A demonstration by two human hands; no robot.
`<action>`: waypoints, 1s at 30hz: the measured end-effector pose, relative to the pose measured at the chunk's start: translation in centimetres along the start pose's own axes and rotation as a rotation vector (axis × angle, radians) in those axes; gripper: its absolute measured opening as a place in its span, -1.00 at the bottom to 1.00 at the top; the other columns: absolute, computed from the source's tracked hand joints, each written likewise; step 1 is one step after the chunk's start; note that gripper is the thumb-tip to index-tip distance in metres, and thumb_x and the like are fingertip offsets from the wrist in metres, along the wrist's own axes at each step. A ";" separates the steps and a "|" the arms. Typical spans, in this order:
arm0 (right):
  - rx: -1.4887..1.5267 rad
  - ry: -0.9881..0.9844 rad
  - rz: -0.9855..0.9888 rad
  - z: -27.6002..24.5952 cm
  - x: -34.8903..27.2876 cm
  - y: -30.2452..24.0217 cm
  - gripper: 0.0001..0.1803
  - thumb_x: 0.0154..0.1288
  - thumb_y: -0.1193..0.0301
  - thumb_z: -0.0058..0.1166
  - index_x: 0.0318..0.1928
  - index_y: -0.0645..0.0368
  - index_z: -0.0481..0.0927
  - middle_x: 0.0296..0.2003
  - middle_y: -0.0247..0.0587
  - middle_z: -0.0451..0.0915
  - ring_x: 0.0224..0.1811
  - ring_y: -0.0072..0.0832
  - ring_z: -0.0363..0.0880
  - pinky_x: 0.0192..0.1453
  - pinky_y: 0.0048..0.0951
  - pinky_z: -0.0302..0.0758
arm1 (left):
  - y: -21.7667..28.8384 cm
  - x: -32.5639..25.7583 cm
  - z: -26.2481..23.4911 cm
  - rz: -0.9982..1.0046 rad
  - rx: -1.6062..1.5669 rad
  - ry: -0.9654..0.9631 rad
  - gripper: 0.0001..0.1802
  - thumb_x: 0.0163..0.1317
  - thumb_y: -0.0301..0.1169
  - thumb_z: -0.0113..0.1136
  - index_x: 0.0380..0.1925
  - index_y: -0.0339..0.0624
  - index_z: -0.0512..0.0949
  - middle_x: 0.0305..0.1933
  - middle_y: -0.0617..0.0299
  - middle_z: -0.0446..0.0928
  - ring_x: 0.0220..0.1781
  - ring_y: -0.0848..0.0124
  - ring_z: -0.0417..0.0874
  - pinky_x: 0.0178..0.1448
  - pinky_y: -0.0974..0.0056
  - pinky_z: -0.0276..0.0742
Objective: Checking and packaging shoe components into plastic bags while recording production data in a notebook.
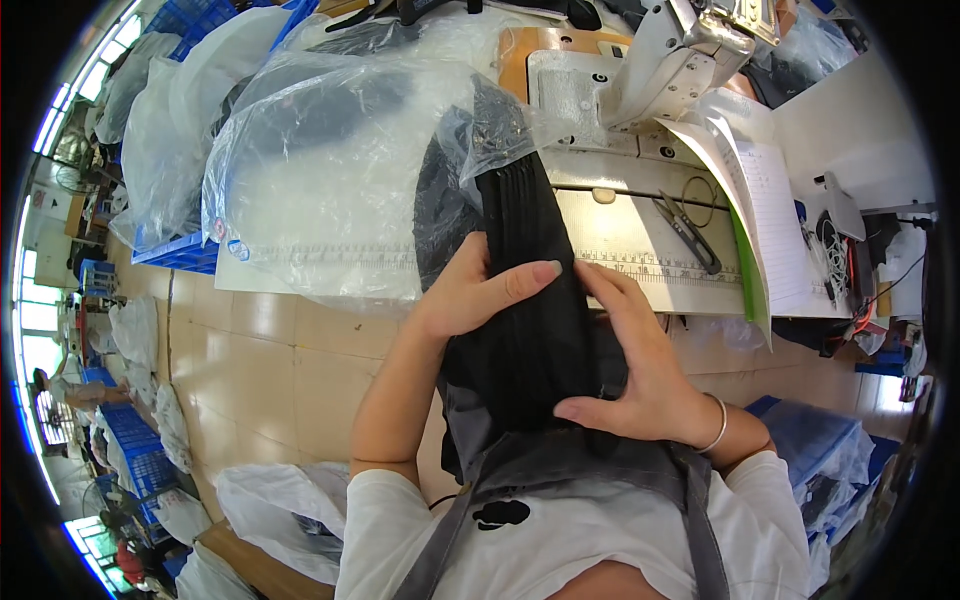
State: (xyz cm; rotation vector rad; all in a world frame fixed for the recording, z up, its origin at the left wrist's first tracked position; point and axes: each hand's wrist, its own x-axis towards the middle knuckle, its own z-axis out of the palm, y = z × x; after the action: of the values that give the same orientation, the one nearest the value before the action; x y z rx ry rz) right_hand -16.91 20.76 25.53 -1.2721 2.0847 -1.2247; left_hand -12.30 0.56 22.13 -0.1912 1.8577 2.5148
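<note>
A long stack of black fabric pieces [530, 290] runs from my lap up onto the sewing table, its far end still inside a clear plastic bag [330, 170]. My left hand [475, 290] grips the stack's left side, thumb laid across the top. My right hand [635, 365], with a silver bangle at the wrist, clasps the stack's right side and lower end. Both hands press the stack together above my grey apron [570, 470].
A white sewing machine [670, 60] stands at the back of the table [640, 240], which has a ruler strip along its front edge. Black thread snips [690, 232] lie right of the stack, beside a sheaf of papers [760, 210]. Bagged bundles and blue crates line the left aisle.
</note>
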 end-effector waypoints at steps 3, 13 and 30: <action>0.022 0.009 -0.052 -0.3 -0.2 1.1 0.05 -0.04 0.10 0.27 0.29 0.38 -0.04 0.25 0.20 0.04 0.30 -0.04 0.07 0.33 -0.25 0.04 | 0.2 -0.2 0.5 0.017 0.091 -0.084 -0.62 0.15 -0.30 0.21 -0.12 -0.34 0.46 -0.19 0.17 0.54 -0.15 0.48 0.53 -0.07 0.37 0.46; 0.068 0.087 -0.023 0.5 0.4 1.7 0.06 -0.02 0.22 0.26 0.30 0.42 -0.15 0.28 0.22 -0.01 0.31 -0.03 0.04 0.34 -0.25 0.01 | -0.9 -0.9 1.6 0.110 0.159 -0.259 -0.66 0.25 -0.33 0.04 -0.05 -0.33 0.44 -0.08 0.10 0.51 -0.01 0.33 0.50 0.06 0.26 0.38; 0.049 0.228 -0.188 -0.9 0.6 2.3 -0.24 0.02 0.52 -0.01 0.28 0.33 0.05 0.20 0.22 0.16 0.24 -0.01 0.21 0.30 -0.29 0.12 | -1.1 -1.0 2.0 0.069 0.146 -0.181 -0.55 0.28 -0.25 0.02 0.05 -0.36 0.34 -0.03 0.11 0.47 0.03 0.43 0.43 0.10 0.31 0.34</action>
State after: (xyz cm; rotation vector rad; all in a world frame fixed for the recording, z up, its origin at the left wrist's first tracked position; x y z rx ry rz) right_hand -19.03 21.16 24.14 -1.3887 2.1112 -1.5589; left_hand -11.41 2.86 21.82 0.1012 1.9949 2.3337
